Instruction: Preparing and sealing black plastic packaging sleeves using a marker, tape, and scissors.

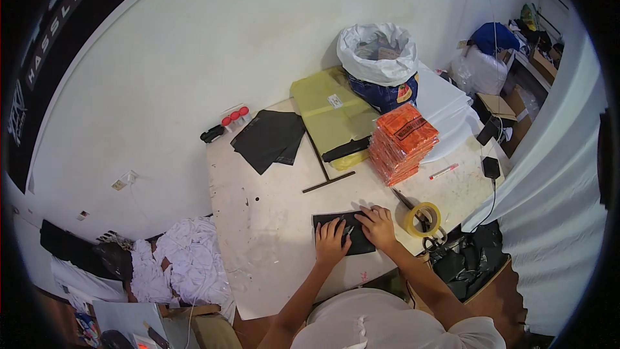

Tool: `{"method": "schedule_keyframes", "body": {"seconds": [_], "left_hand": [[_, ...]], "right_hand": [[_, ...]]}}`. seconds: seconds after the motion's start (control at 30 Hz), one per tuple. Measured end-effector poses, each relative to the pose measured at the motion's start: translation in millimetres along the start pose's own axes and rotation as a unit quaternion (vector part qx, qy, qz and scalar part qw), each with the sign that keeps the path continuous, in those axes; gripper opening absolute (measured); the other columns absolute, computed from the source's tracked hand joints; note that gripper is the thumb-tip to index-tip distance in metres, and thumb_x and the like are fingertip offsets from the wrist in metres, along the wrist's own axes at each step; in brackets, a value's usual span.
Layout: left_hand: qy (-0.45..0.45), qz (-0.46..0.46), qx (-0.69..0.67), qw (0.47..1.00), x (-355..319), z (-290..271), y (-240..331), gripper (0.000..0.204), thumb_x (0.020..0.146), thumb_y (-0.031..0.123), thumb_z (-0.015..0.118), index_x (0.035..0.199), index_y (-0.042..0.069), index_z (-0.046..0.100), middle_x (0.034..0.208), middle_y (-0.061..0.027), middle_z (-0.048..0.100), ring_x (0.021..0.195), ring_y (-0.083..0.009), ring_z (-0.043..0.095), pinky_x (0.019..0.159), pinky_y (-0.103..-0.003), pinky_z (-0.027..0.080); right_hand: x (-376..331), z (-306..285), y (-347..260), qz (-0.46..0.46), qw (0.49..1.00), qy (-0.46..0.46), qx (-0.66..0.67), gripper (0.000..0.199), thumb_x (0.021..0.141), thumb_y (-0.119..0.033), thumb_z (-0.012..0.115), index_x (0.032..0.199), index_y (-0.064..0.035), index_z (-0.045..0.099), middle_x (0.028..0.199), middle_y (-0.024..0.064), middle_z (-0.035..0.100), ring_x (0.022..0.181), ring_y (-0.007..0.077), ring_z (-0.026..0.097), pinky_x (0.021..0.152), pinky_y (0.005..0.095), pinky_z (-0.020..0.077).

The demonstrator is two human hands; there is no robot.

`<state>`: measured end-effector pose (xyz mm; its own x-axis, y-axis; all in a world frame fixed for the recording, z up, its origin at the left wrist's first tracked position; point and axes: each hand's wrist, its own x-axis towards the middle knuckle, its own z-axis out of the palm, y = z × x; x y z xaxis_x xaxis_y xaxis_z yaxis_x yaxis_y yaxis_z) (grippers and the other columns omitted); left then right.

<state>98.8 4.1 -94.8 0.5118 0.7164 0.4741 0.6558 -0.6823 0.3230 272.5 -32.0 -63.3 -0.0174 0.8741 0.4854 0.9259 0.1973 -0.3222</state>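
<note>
A flat black rectangular packet [361,246] lies near the front edge of the white table; whether it is cloth or plastic I cannot tell. My left hand [332,243] rests on its left part, fingers spread and pointing away from me. By that hand's thumb is a small greyish glint, too small to make out. Over the packet's far right corner lies my right hand [378,227], its fingers stretched out and apart. Just right of it sit a roll of yellow tape [409,220] and dark-handled scissors [403,199], partly hidden by the tape.
Behind the packet stands a stack of orange items in clear wrap [403,143]. Black sheets [270,139], a yellow plastic pack [330,111], a T-shaped dark rod [329,182] and a white-lined bag [378,58] sit farther back. A pen [444,172] lies right.
</note>
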Motion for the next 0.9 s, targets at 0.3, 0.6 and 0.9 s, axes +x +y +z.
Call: {"method": "schedule_keyframes", "body": {"seconds": [0.3,0.6,0.9], "left_hand": [[-0.014,-0.005,-0.003,1.0,-0.4,-1.1,1.7,0.044,0.076,0.026,0.058,0.116,0.01,0.053,0.119,-0.0087,0.048,0.11,-0.0265,0.044,0.098,-0.05,0.03],[-0.032,0.006,-0.001,0.999,-2.0,-0.3,-2.2,0.048,0.076,0.026,0.058,0.122,0.017,0.051,0.128,-0.0117,0.044,0.121,-0.0298,0.038,0.102,-0.052,0.025],[-0.025,-0.006,-0.003,1.0,2.7,-3.0,1.2,0.043,0.075,0.025,0.06,0.118,0.022,0.055,0.12,-0.0081,0.048,0.113,-0.0287,0.043,0.099,-0.053,0.028]], "right_hand": [[-1.9,29.0,11.3,-0.073,0.996,-0.014,0.038,0.024,0.066,-0.009,0.066,0.09,-0.0124,0.067,0.105,0.0018,0.062,0.105,0.0228,0.05,0.089,0.0385,0.0374],[-9.4,30.9,18.1,-0.062,0.988,-0.039,0.137,0.023,0.069,-0.002,0.063,0.091,-0.0079,0.065,0.106,0.009,0.06,0.104,0.0274,0.053,0.089,0.0366,0.0434],[-9.0,19.8,25.8,-0.068,0.99,-0.033,0.119,0.029,0.064,0.002,0.06,0.089,-0.0093,0.065,0.107,0.0075,0.06,0.101,0.0266,0.054,0.087,0.0362,0.0442]]}}
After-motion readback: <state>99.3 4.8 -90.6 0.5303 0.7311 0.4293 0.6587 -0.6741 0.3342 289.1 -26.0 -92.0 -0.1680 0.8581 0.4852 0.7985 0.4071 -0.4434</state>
